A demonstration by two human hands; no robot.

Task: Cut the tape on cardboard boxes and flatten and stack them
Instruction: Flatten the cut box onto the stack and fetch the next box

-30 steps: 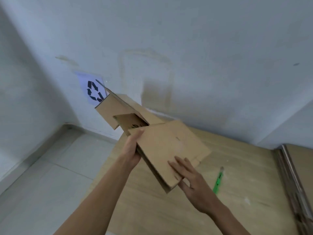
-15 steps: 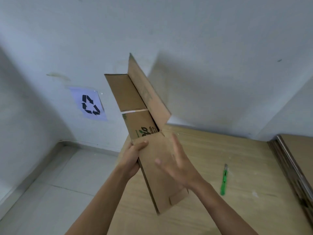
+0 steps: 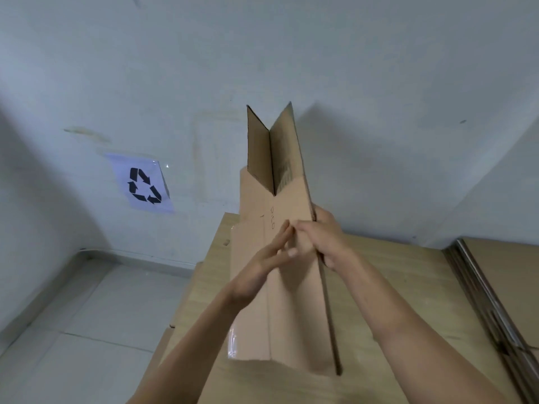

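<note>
- Holding the box (image 3: 291,301) upright over the table (image 3: 393,287), we saw its top flaps (image 3: 259,150) splayed in a V.
- Our right hand (image 3: 326,243) clasped its right edge, thumb (image 3: 303,228) on the front, fingers (image 3: 328,218) curled behind.
- Our left hand (image 3: 262,269) lay flat on the front face, fingers straight, clasping nothing.
- Flattened boxes (image 3: 510,281) lay stacked at the far right; a recycling sign (image 3: 143,185) hung on the wall (image 3: 350,68).

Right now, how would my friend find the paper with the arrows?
Start at the big pale wall behind the wooden table. Low on it, left of the raised cardboard box, is a white sheet. Only it bears three black arrows chasing round in a triangle.
</note>
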